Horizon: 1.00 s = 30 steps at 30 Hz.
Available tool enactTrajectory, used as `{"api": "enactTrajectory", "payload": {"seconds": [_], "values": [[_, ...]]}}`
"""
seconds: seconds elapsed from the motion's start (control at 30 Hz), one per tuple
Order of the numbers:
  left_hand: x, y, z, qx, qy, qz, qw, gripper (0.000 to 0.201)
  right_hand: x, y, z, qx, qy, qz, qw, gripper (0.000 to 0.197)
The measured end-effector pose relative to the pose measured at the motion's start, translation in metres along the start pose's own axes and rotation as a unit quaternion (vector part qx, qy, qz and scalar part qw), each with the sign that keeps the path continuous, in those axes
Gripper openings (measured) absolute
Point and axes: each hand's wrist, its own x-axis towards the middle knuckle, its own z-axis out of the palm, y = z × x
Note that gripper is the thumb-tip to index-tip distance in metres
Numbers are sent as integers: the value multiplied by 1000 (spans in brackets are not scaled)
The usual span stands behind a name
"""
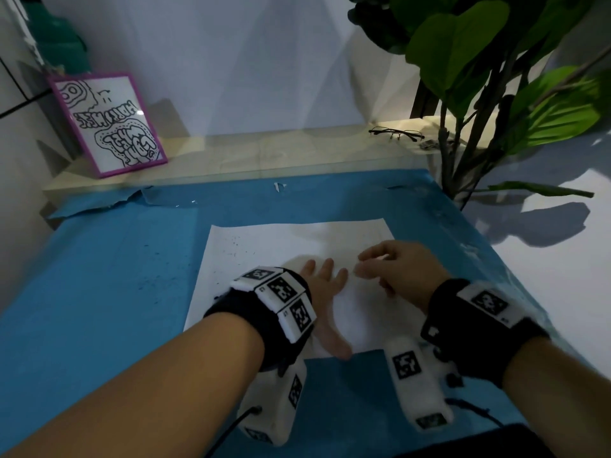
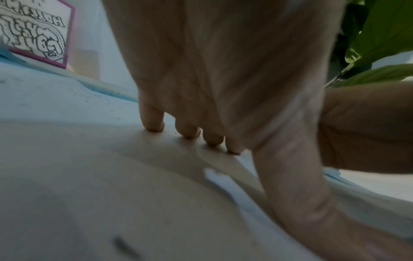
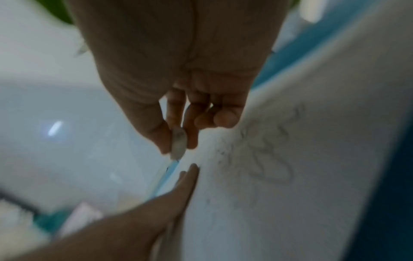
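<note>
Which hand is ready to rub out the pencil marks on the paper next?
Probably the right. The right hand pinches the small white eraser close to the faint pencil marks, while the left hand lies flat, pressing the paper down.

matt white paper sheet [image 1: 297, 239]

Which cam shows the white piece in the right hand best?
Right wrist: the white piece is close and smudged, pinched by the right hand. Head shows only a pale sliver between the fingers; left wrist shows none of it.
</note>
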Motion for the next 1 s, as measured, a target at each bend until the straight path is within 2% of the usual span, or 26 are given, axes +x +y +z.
{"api": "enactTrajectory", "payload": {"seconds": [0.03,0.07,0.13,0.2,0.27,0.33,0.37,0.47,0.5,0.53,0.63,0.67,0.7,0.73,0.8,0.83,0.87,0.97,1.0], "values": [[-1,-1,0,-1,-1,6,1000,120,-3,9,1,124,38,43,991,9],[-4,1,1,-3,2,15,1000,119,-6,16,1,237,75,76,966,8],[-7,8,7,7,37,57,998,107,-7,27,0,394,119,98,906,3],[-12,23,19,51,65,130,988,86,-7,31,0,463,125,89,873,12],[-17,38,27,83,43,190,977,68,-6,32,0,481,131,79,863,18],[-13,39,23,75,55,183,979,58,-6,31,0,477,125,75,867,18],[-7,33,17,66,72,144,985,55,-6,31,0,473,121,75,870,17],[17,7,0,64,85,-73,992,59,-6,33,1,469,115,79,872,9],[20,8,0,70,85,-107,988,62,-5,34,1,472,113,76,871,9],[20,15,4,89,91,-83,988,63,-5,35,1,475,111,73,870,10],[-1,48,18,65,72,152,983,54,-4,36,1,475,115,67,870,13],[-5,48,18,43,80,177,980,53,-5,36,0,469,116,65,873,13],[-1,35,17,33,98,151,983,52,-5,37,0,459,113,63,879,13],[8,16,12,26,118,80,989,52,-6,37,0,448,110,63,885,13],[19,-18,1,20,113,-139,984,64,-6,38,0,417,104,63,901,13],[20,-26,-5,37,95,-209,973,72,-6,38,0,399,103,61,909,13],[23,-27,-9,53,79,-216,972,77,-7,38,0,380,102,59,918,12],[16,-2,-16,-1,43,-64,997,90,-10,32,1,276,80,49,957,14],[15,5,-16,-17,22,-47,999,96,-10,29,1,210,66,43,975,14]]}}
